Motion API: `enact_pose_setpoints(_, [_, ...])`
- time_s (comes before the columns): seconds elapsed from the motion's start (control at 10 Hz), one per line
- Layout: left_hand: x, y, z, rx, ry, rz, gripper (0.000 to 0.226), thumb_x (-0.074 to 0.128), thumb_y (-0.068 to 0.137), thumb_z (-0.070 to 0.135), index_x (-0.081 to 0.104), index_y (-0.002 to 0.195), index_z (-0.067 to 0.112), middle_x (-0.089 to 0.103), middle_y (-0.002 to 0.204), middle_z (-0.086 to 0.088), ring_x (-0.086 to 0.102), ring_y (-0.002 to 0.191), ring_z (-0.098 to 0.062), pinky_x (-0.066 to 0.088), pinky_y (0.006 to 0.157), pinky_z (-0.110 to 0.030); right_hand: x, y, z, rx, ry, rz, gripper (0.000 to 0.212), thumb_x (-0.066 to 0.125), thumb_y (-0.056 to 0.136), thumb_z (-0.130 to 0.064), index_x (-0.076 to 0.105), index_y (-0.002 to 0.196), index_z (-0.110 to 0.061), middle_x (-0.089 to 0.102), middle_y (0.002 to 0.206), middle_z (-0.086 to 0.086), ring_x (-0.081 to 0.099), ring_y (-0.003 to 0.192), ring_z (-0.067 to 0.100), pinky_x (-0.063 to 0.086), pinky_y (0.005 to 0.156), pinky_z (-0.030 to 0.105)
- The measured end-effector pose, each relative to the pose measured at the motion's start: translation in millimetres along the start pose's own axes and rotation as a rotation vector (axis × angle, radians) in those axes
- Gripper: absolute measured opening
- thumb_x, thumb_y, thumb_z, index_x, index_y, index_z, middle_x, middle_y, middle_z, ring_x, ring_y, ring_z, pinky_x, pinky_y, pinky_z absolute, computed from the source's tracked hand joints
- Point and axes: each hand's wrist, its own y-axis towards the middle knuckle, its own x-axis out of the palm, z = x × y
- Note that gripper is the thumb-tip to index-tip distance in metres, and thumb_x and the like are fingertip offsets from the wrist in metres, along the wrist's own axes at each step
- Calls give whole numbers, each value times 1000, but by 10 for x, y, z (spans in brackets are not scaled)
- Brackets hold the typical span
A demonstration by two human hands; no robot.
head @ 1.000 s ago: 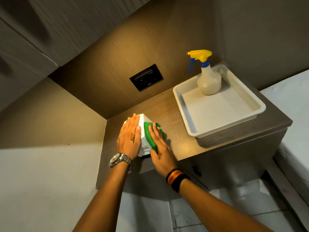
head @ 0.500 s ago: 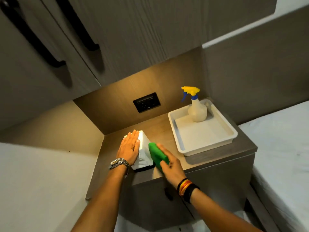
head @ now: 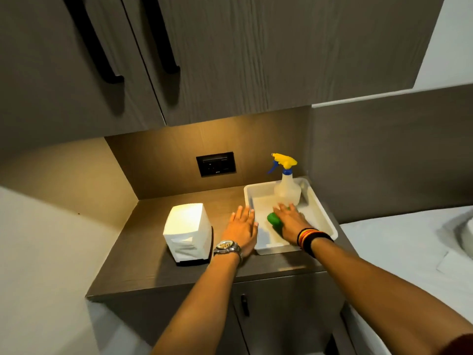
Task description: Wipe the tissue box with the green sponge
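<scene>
The white tissue box (head: 186,233) stands alone on the left part of the brown countertop (head: 153,267), with neither hand on it. My left hand (head: 242,230) hovers flat, fingers apart, between the box and the white tray (head: 325,221), holding nothing. My right hand (head: 290,221) is inside the tray, palm down over the green sponge (head: 274,221), which shows at the hand's left side. The fingers lie across the sponge; it rests low in the tray.
A spray bottle (head: 286,184) with a yellow and blue head stands at the tray's back. A black wall socket (head: 216,163) sits behind. Cabinet doors with black handles (head: 163,42) hang overhead. A white bed (head: 414,252) lies to the right.
My right hand carried the sponge from the tissue box rightwards into the tray. My left hand lifted off the box and moved right. The camera view pulled back and up.
</scene>
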Motion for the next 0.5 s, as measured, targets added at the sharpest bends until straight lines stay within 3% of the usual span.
enact_pose_setpoints(0.1, [297,6,96,-14,1,-52,58,19,108,36,3,158,14,-4,167,-7,-5,153,-23,-3,123,-36,23,55,-14,19,-23,-338,35,41,97,-26,50,128,-13,42,144,21,34,135,39,20,118,49])
enact_pose_setpoints(0.2, [422,-17,63,-30,-47,-22,59,21,107,33,-2,158,14,-10,166,-6,-8,153,-21,-5,122,-33,15,112,30,75,67,-444,21,32,99,-44,45,115,-41,41,136,14,34,128,30,17,114,41])
enact_pose_setpoints(0.3, [410,3,60,-18,-19,-16,60,22,107,32,-4,158,13,-11,166,-7,-9,153,-21,-6,122,-34,164,129,48,81,-5,-472,70,22,99,-52,6,156,-16,-6,166,11,-7,152,31,-4,122,48])
enact_pose_setpoints(0.4, [271,-91,46,-28,1,43,60,23,107,32,-4,157,12,-11,166,-8,-10,153,-22,-10,120,-32,184,13,-19,84,-17,-349,72,13,97,-57,0,157,-19,-9,166,4,-10,152,28,-7,121,51])
enact_pose_setpoints(0.5, [40,-196,116,45,-14,190,59,23,108,32,-2,158,13,-10,166,-7,-10,153,-22,-12,119,-30,127,-310,-20,-30,20,-49,63,24,100,-47,13,157,-20,7,167,3,3,153,25,-2,122,51])
